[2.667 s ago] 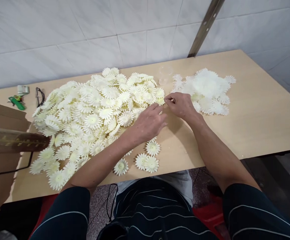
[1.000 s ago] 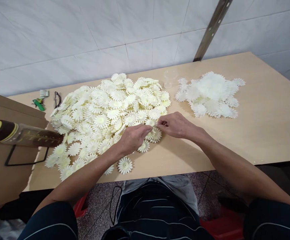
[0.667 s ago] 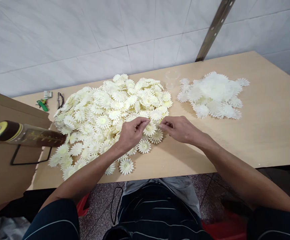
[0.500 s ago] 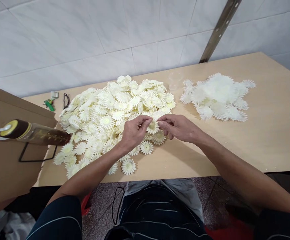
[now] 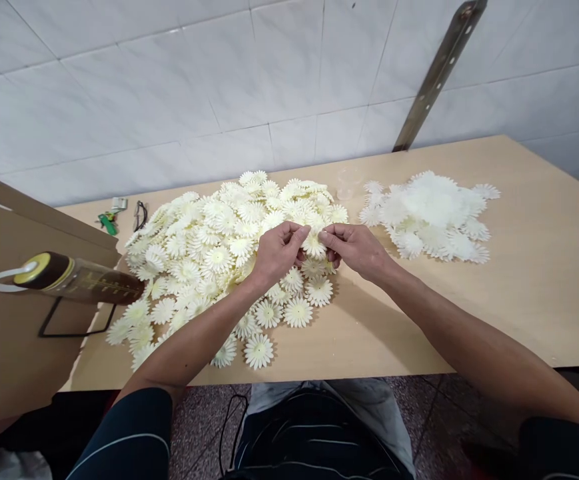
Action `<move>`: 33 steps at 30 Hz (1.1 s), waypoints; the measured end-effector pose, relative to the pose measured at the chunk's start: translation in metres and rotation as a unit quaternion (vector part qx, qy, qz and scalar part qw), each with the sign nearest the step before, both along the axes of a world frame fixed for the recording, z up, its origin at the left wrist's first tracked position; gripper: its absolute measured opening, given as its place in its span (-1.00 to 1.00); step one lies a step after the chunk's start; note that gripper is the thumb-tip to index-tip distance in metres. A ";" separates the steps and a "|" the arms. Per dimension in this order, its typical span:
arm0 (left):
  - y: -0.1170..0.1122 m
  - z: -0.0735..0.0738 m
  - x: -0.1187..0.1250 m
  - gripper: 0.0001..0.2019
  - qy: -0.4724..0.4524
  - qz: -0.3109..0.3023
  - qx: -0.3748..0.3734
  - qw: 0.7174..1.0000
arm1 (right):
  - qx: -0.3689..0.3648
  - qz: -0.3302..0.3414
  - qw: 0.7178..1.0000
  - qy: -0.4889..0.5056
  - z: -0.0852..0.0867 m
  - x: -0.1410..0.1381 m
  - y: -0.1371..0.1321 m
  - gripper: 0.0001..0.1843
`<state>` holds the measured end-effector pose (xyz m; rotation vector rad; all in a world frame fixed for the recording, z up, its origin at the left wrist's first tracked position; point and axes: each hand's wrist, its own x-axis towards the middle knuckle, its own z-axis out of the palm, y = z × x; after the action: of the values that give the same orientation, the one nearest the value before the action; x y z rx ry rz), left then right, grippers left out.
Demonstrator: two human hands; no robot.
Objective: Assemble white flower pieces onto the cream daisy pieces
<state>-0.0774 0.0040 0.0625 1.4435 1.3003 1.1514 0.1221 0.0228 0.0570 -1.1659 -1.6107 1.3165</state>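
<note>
A big heap of cream daisy-shaped flower pieces [image 5: 209, 247] covers the left middle of the wooden table [image 5: 529, 280]. My left hand [image 5: 276, 252] and my right hand [image 5: 354, 248] meet just above the heap's right edge. Both pinch the same cream flower piece [image 5: 314, 244] between thumb and fingers, one on each side. A smaller pile of whiter flower pieces [image 5: 432, 213] lies to the right of my right hand. Several loose flowers [image 5: 296, 310] rest on the table under my wrists.
A brown cardboard box [image 5: 14, 320] stands at the left with a dark bottle [image 5: 69, 280] lying across it. A clear plastic cup [image 5: 348, 183] sits between the two piles. A green tool [image 5: 108, 221] and black glasses [image 5: 140, 215] lie at the back left. White tiled wall behind.
My hands picked one flower from the heap's near right edge, raised it off the table and brought it between both sets of fingertips. The camera tilted up slightly.
</note>
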 end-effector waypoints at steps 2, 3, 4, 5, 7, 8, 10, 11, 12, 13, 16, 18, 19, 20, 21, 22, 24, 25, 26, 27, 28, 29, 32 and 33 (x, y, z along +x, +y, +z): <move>0.005 0.002 0.001 -0.46 -0.015 -0.008 -0.007 1.000 | 0.009 -0.019 1.000 0.003 0.000 0.000 0.002 -0.42; 0.007 0.002 0.002 -0.44 -0.021 -0.011 -0.005 1.000 | 0.013 -0.027 1.000 0.000 0.000 0.000 0.003 -0.43; 0.008 0.001 0.003 -0.43 -0.026 -0.015 0.000 1.000 | 0.018 -0.035 0.999 -0.004 0.000 0.000 0.004 -0.43; 0.009 0.000 0.005 -0.42 -0.030 -0.017 0.003 0.999 | 0.022 -0.041 0.999 -0.005 0.000 0.000 0.005 -0.43; 0.012 -0.002 0.010 -0.43 -0.035 -0.014 0.001 0.999 | 0.027 -0.050 0.998 0.010 0.000 0.001 0.007 -0.42; 0.013 -0.004 0.012 -0.43 -0.035 -0.007 -0.002 0.999 | 0.026 -0.049 0.998 0.023 0.000 0.002 0.008 -0.41; 0.016 -0.008 0.017 -0.45 -0.029 0.016 -0.001 0.999 | 0.017 -0.034 0.999 0.037 0.000 0.004 0.009 -0.36; 0.018 -0.009 0.019 -0.46 -0.024 0.024 0.003 0.999 | 0.009 -0.022 0.999 0.033 0.000 0.005 0.009 -0.35; 0.019 -0.011 0.021 -0.46 -0.019 0.029 0.010 0.999 | 0.002 -0.009 1.000 0.023 0.000 0.006 0.010 -0.34; 0.020 -0.012 0.022 -0.47 -0.014 0.031 0.017 0.999 | -0.006 0.004 1.000 0.010 -0.001 0.008 0.010 -0.33; 0.022 -0.014 0.024 -0.46 -0.002 0.019 0.022 1.000 | -0.013 0.023 0.999 -0.023 -0.003 0.010 0.012 -0.30; 0.022 -0.014 0.024 -0.45 -0.002 0.003 0.004 1.000 | -0.007 0.024 0.999 -0.043 -0.005 0.011 0.012 -0.30; 0.021 -0.013 0.024 -0.45 -0.005 -0.006 -0.011 1.000 | -0.004 0.020 0.999 -0.049 -0.006 0.011 0.012 -0.29; 0.020 -0.013 0.025 -0.46 -0.009 -0.013 -0.024 1.000 | -0.002 0.015 0.998 -0.053 -0.006 0.011 0.012 -0.28; 0.019 -0.013 0.025 -0.46 -0.014 -0.017 -0.034 0.999 | -0.001 0.011 0.998 -0.056 -0.006 0.012 0.011 -0.27; 0.017 -0.012 0.026 -0.47 -0.018 -0.020 -0.040 0.999 | 0.003 0.008 0.998 -0.061 -0.006 0.012 0.011 -0.26; 0.014 -0.013 0.029 -0.47 -0.025 -0.023 -0.037 0.999 | 0.023 0.009 0.996 -0.083 -0.006 0.013 0.010 -0.24; 0.013 -0.013 0.030 -0.46 -0.030 -0.027 -0.038 0.998 | 0.038 0.010 0.994 -0.098 -0.006 0.013 0.009 -0.23; 0.012 -0.014 0.031 -0.45 -0.038 -0.030 -0.043 0.998 | 0.055 0.009 0.992 -0.113 -0.006 0.013 0.008 -0.23; 0.011 -0.016 0.032 -0.44 -0.048 -0.033 -0.052 0.997 | 0.070 0.002 0.989 -0.127 -0.006 0.014 0.008 -0.22; 0.011 -0.017 0.033 -0.44 -0.058 -0.036 -0.065 0.996 | 0.084 -0.006 0.987 -0.139 -0.007 0.014 0.007 -0.22; 0.011 -0.019 0.033 -0.43 -0.068 -0.038 -0.078 0.994 | 0.095 -0.014 0.984 -0.149 -0.007 0.013 0.006 -0.22; 0.013 -0.024 0.032 -0.39 -0.082 -0.036 -0.105 0.990 | 0.090 -0.012 0.984 -0.152 -0.008 0.011 0.004 -0.21; 0.013 -0.025 0.032 -0.37 -0.086 -0.035 -0.108 0.990 | 0.071 -0.004 0.987 -0.141 -0.009 0.010 0.004 -0.21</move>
<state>-0.0458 0.0173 0.0379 1.1970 1.2040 1.0299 0.1325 0.0265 0.0485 -1.3113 -1.8661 1.0470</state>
